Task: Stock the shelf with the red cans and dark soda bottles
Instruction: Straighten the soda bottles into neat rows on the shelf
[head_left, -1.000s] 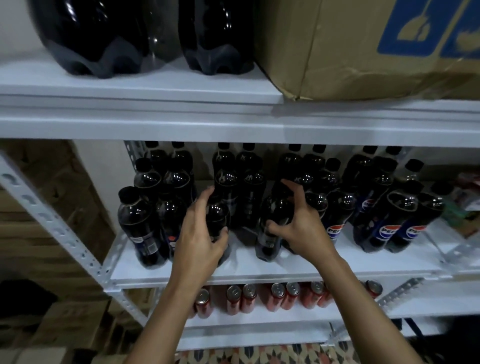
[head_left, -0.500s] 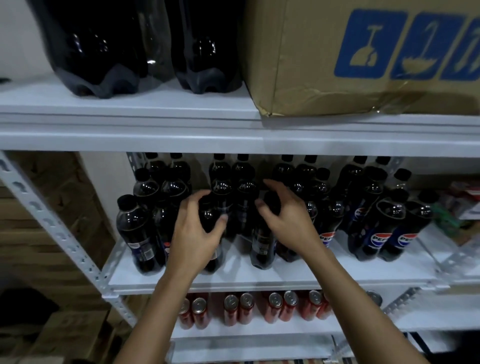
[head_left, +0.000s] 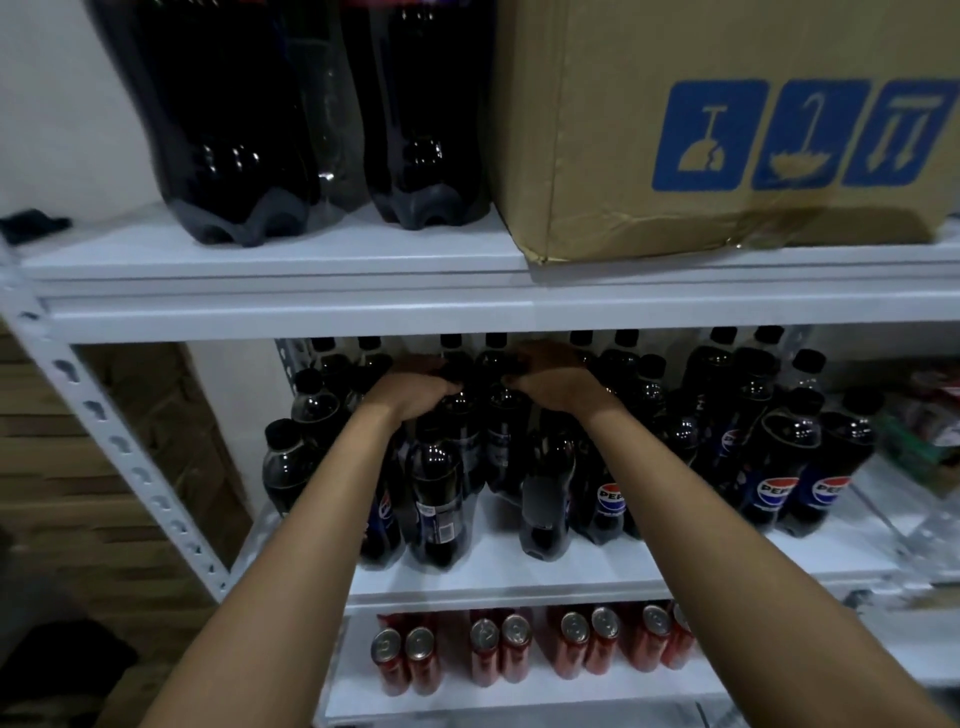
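A: Dark plastic soda bottles with black caps (head_left: 545, 499) are filling the middle white metal shelf (head_left: 519, 577), across the centre of the frame. Where are the hands sitting?

B: Both are reaching deep into the pack, just under the upper shelf's front edge. The left hand (head_left: 415, 387) is curling over the top of one dark bottle in the second or third row, left of centre. The right hand (head_left: 558, 376) is lying just beside it, right of centre, fingers bent down over the caps of the neighbouring bottles.

A: Are they gripping?

B: The left hand's fingers are wrapping round a bottle's shoulder. The right hand's fingertips are hiding behind the bottles, so I cannot tell whether it is clasping one or only resting on top. The two hands are nearly touching.

A: And further out?

B: Bottles with blue labels are standing at the centre-right. Slim red cans with silver tops (head_left: 498, 654) are lining the lower shelf at the bottom centre, upright in pairs. At the upper left, large dark soda bottles (head_left: 228, 130) are standing on the top shelf, and a brown cardboard box with blue handling symbols (head_left: 727, 130) is sitting just beside them at the upper right.
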